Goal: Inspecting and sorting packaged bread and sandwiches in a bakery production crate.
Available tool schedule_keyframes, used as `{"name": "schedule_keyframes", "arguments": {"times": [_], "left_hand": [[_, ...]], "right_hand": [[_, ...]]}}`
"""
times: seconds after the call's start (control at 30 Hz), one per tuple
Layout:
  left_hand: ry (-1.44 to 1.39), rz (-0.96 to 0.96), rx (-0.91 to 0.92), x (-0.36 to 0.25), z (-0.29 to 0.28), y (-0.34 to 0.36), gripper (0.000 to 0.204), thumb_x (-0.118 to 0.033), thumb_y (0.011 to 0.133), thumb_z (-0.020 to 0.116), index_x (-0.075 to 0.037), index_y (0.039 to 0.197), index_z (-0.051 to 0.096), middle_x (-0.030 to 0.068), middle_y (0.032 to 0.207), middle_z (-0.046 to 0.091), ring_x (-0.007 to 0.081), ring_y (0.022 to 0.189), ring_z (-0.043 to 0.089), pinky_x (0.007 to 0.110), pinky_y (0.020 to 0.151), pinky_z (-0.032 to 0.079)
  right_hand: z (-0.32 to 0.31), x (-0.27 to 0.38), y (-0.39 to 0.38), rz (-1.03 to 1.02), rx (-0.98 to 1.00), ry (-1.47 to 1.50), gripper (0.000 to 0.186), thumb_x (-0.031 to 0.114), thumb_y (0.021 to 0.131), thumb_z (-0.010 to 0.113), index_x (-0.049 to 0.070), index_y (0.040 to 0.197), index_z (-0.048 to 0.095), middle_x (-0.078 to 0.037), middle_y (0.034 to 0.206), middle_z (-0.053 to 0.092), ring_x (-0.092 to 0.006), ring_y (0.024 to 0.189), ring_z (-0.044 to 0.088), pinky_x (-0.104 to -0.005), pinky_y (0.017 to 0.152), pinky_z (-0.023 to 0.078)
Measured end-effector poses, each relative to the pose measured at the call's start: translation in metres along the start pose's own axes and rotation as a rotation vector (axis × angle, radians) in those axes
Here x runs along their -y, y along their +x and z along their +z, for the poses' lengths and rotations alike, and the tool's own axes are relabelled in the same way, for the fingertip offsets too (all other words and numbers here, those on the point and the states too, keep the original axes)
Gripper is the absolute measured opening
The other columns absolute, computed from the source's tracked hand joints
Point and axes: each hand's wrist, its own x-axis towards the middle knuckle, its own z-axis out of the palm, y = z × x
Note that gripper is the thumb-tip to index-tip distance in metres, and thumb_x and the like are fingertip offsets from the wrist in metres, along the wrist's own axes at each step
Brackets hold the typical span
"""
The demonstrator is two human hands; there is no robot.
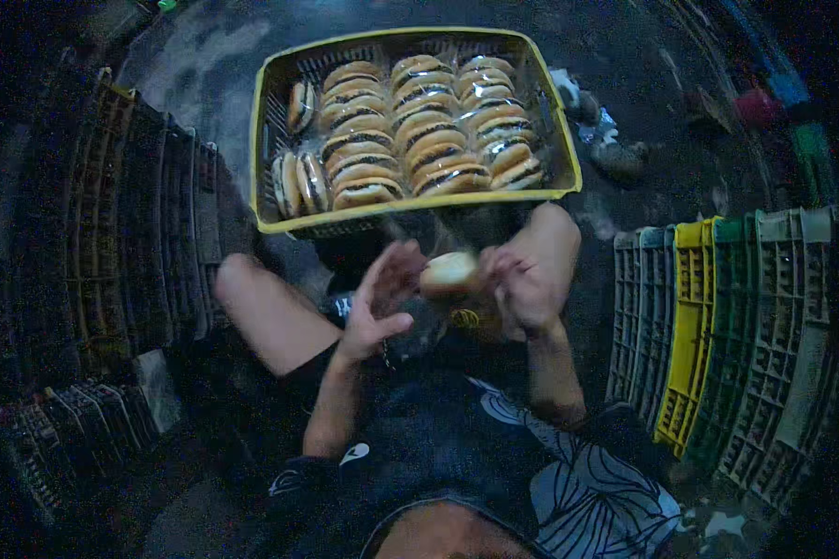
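Observation:
A round bread bun (449, 272), blurred by motion, is held up between my hands above my lap. My left hand (380, 296) is open beside it, thumb spread away from the fingers, with a small gap to the bun. At the bun's right edge, the fingers of my right hand (524, 282) are curled in and smeared by motion; they seem to hold it there, though the grip itself is unclear. Just beyond my knees stands a yellow-rimmed crate (410, 35) with rows of filled buns (438, 140) in clear plastic wrapping, dark filling showing at their edges.
Stacked crates in grey, yellow and green (694, 326) stand on my right. Darker crates (140, 224) line my left side. Pale scraps (606, 126) lie on the dark floor right of the bun crate. Something yellow and looped (464, 319) shows below the bun.

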Motion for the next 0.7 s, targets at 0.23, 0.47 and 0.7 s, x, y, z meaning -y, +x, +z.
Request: {"name": "schedule_keyframes", "arguments": {"times": [0.23, 0.47, 0.7], "left_hand": [[0.497, 0.1, 0.365, -0.013, 0.011, 0.01, 0.083, -0.01, 0.065, 0.067, 0.0, 0.128, 0.013, 0.0171, 0.122, 0.037, 0.0249, 0.111, 0.039, 0.036, 0.093, 0.031], [0.245, 0.178, -0.021, -0.006, 0.02, -0.009, 0.025, -0.008, 0.074, 0.06, 0.0, 0.096, 0.051, 0.0127, 0.111, 0.046, 0.0185, 0.101, 0.046, 0.032, 0.087, 0.037], [0.189, -0.013, -0.193, -0.007, 0.024, 0.005, 0.021, -0.02, 0.08, 0.053, -0.001, 0.088, 0.053, 0.0048, 0.088, 0.05, 0.0106, 0.082, 0.048, 0.023, 0.073, 0.039]], "right_hand": [[0.019, -0.034, 0.004, 0.565, -0.072, 0.573, 0.021, 0.022, 0.08, 0.051, 0.002, 0.087, 0.051, -0.003, 0.079, 0.053, -0.0107, 0.071, 0.049, -0.0235, 0.066, 0.04], [0.024, -0.002, 0.014, -0.015, -0.021, -0.018, 0.015, 0.011, 0.075, 0.057, 0.001, 0.086, 0.055, -0.001, 0.077, 0.055, -0.0081, 0.073, 0.049, -0.0222, 0.066, 0.039], [0.028, 0.004, 0.012, 0.231, 0.072, 0.221, 0.02, 0.01, 0.079, 0.054, -0.001, 0.096, 0.052, -0.005, 0.087, 0.053, -0.0072, 0.079, 0.049, -0.0176, 0.072, 0.038]]}}
